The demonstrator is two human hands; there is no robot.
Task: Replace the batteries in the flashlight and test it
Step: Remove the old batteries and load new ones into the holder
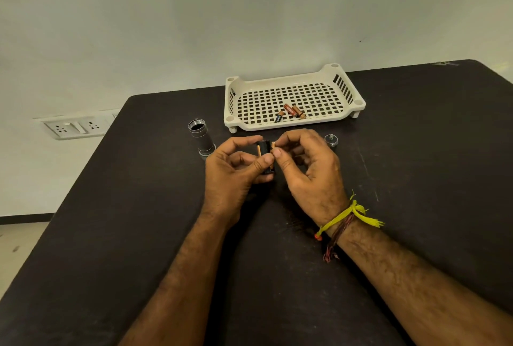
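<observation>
My left hand grips a black battery holder above the middle of the dark table. A copper-topped battery sits in its left slot. With thumb and forefinger, my right hand pinches another battery against the holder's right side. The grey flashlight body stands on its head with the open threaded end up, left of my hands. Its tail cap with a spring lies to the right. Three batteries lie in the white tray.
The dark table ends at a wall behind the tray and drops off on the left. A white wall socket panel sits low on the wall at the left. A yellow thread band is tied round my right wrist.
</observation>
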